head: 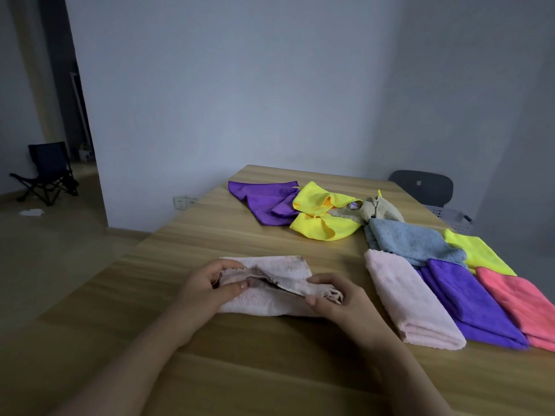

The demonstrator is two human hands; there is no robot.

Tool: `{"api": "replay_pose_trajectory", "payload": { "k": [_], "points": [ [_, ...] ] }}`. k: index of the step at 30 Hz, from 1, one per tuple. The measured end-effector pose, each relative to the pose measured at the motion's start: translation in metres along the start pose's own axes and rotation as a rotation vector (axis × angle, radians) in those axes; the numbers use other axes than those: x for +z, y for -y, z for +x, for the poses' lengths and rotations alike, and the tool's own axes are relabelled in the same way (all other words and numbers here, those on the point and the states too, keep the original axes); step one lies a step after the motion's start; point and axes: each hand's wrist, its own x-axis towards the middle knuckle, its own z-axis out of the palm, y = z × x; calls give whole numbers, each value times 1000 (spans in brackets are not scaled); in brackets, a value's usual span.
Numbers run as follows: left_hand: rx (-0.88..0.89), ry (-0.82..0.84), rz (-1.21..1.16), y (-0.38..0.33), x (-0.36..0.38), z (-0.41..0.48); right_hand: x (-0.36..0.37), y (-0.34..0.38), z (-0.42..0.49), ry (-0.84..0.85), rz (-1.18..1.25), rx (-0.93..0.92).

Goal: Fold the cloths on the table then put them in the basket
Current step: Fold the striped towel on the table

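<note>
I am pinching the frayed pink cloth (270,304) by its edge with my left hand (207,285) and right hand (338,300), fingers curled. Bare table (270,373) is showing near me.

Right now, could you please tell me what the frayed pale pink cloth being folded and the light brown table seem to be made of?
Frayed pale pink cloth: probably worn terry towelling, matt; nubbly pile, ragged edge threads. Light brown table: wood or wood-grain laminate, smooth; streaky grain alone cannot settle which.
</note>
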Motion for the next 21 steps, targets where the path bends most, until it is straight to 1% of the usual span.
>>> {"api": "replay_pose_trajectory", "payload": {
  "k": [2,3,5,7,8,11,12,13,15,17,21],
  "points": [
    [-7,-31,10,3,2,1,0,-3,2,90,5,8],
    [-11,-56,22,3,3,1,0,-5,2,108,27,3],
    [-25,-99,16,2,3,1,0,-8,3,59,-13,11],
    [-32,-80,-14,0,1,1,-2,-10,4,-43,-77,34],
    [-31,-27,-21,-2,-1,0,-2,-10,5,-88,-62,39],
    [-29,253,16,-2,-7,-2,-2,-9,4,-169,135,15],
    [-20,299,42,-1,-6,-3,0,-8,2,-183,189,1],
    [-3,291,62,1,-5,-3,1,-7,1,-187,225,-11],
    [26,178,40,2,0,-3,4,-5,0,-184,249,-32],
    [26,80,4,5,3,-1,10,-5,0,-196,218,-54],
    [59,-58,88,8,9,-2,20,-8,5,-400,-139,-113]
  ]
}}
